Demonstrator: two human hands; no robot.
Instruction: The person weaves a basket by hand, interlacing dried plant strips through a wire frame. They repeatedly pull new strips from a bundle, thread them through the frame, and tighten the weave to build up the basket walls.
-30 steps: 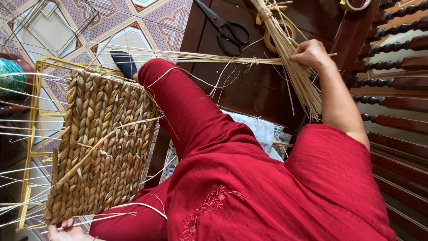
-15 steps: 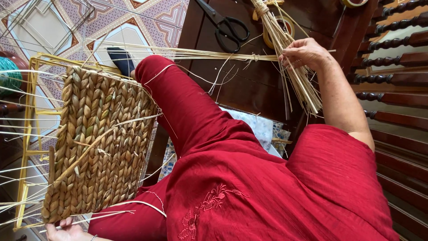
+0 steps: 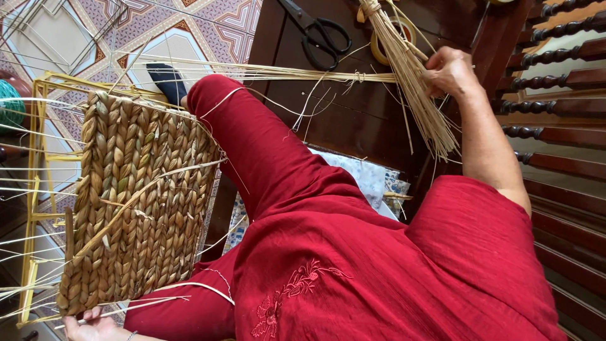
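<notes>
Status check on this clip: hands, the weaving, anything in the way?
Right hand gripping the straw bundle. Left hand at the woven panel, bottom edge. Scissors beside bundle, apart.

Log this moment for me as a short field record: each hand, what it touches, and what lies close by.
right hand: gripping thin strands in a bundle of pale reeds
left hand: at the lower edge of the woven panel
panel support: yellow wire frame
nearby on dark wooden bench: black scissors, tape roll
clothing: red
</notes>
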